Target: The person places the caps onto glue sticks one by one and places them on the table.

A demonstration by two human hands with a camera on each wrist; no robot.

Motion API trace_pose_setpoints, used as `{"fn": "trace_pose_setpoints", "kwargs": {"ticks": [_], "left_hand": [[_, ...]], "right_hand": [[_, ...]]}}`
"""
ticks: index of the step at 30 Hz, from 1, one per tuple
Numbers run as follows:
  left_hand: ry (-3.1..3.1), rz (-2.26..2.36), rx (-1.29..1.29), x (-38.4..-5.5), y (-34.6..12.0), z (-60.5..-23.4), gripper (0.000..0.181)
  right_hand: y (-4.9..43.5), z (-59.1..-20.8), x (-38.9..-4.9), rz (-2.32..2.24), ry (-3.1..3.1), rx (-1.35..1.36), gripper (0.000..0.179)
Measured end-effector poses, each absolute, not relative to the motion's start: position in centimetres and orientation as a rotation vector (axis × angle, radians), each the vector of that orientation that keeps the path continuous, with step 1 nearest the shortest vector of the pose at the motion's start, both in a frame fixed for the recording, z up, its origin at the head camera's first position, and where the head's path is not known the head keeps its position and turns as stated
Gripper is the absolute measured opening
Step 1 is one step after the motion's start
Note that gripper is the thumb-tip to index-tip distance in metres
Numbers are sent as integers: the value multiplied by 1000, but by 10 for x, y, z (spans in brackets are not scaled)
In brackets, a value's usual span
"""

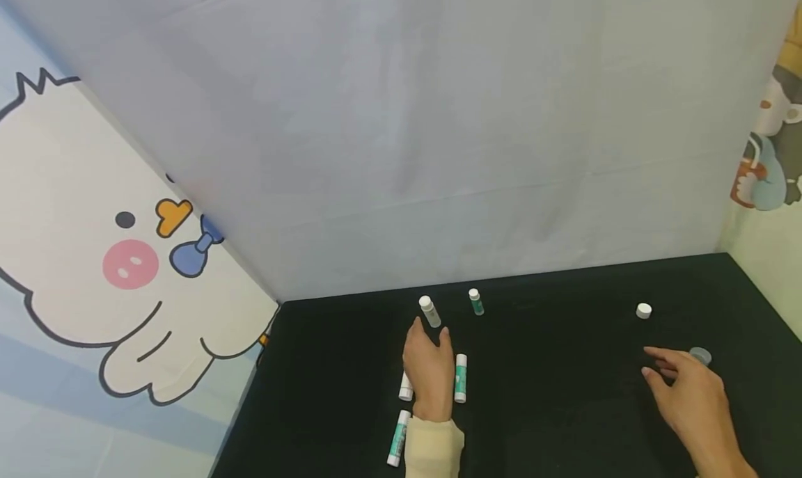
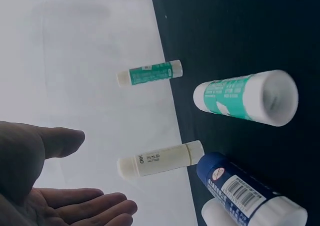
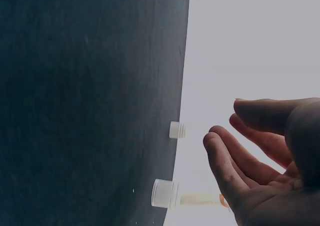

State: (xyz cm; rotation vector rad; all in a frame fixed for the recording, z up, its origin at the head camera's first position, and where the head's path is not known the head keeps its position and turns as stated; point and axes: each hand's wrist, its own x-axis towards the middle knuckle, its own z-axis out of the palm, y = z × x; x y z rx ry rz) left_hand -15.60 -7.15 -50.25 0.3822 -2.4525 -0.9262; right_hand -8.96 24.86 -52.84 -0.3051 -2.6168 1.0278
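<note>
My left hand point(image 1: 430, 370) reaches forward above the dark table, thumb and fingers apart, holding nothing. Just beyond its fingertips an upright white glue stick point(image 1: 431, 312) stands, its label dark-lettered in the left wrist view. To its right is a smaller upright green-and-white glue stick point(image 1: 477, 303). Another green-and-white glue stick point(image 1: 461, 378) lies beside the hand, and one more glue stick point(image 1: 406, 386) is partly hidden under it. My right hand point(image 1: 692, 394) hovers with loosely bent fingers and nothing between them. Ahead of it sits a small white cap point(image 1: 643, 311); a greyish round piece point(image 1: 701, 355) is partly behind it.
Near my left sleeve lies a green-and-white glue stick point(image 1: 398, 438). The left wrist view shows a dark blue glue stick point(image 2: 242, 191) with a barcode. A light cloth wall point(image 1: 438, 151) rises behind the black table point(image 1: 551, 367); a printed panel point(image 1: 75, 220) borders the left.
</note>
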Motion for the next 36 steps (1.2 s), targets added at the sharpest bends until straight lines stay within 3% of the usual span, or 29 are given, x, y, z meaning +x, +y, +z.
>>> {"fn": "trace_pose_setpoints", "kwargs": {"ticks": [12,23,36], "left_hand": [[-2485,-915,447,-178,-85,-511,56],[-2517,-933,474,-192,-88,-514,54],[-2529,-987,463,-207,-85,-516,52]], "right_hand": [[265,-524,-87,978,-2562,-475,29],[274,-523,-92,962,-2548,-724,47],[294,-530,-98,973,-2679,-682,52]]}}
